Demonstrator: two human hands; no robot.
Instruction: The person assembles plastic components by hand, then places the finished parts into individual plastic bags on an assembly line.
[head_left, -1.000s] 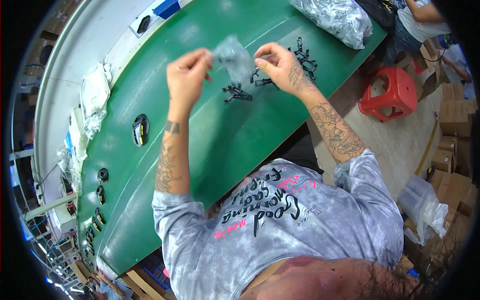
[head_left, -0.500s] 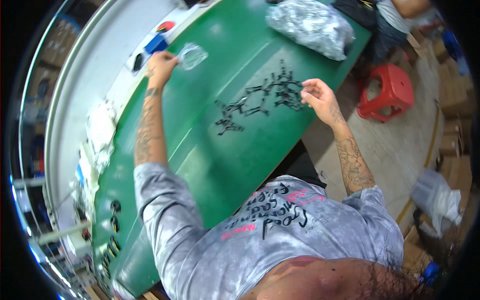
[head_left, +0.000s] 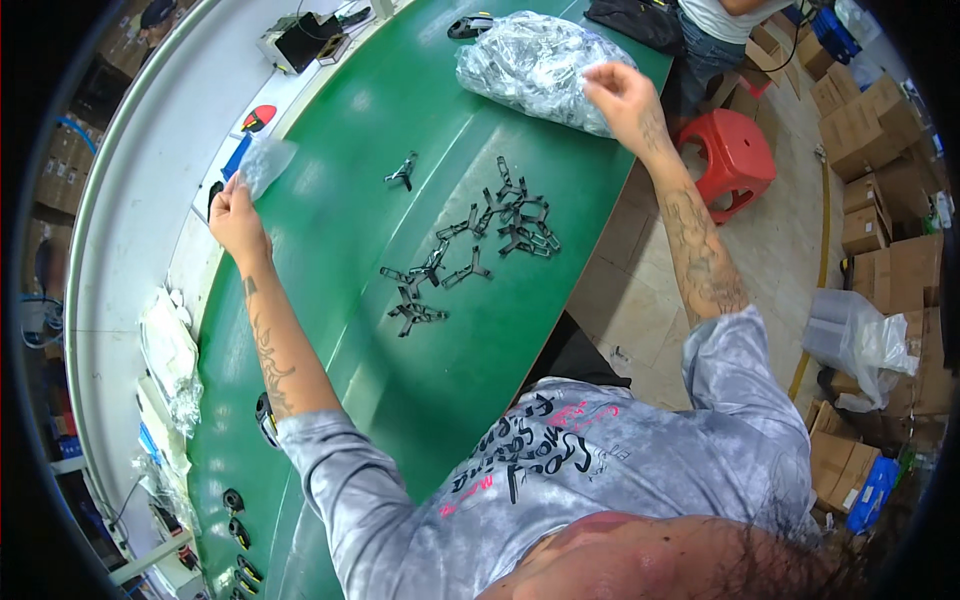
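Above green tabletop, left hand pinching clear bag, right hand (cannot tell if gripping) at bulging sack

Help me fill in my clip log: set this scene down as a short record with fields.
left hand: left hand pinches a small clear bag
right hand: right hand at the right side of a large bulging clear bag; contact unclear
surface: green table
middle of table: loose cluster of black Y-shaped parts
set apart: one black part, left of the large bag
right of table: red stool on the floor
far right: cardboard boxes
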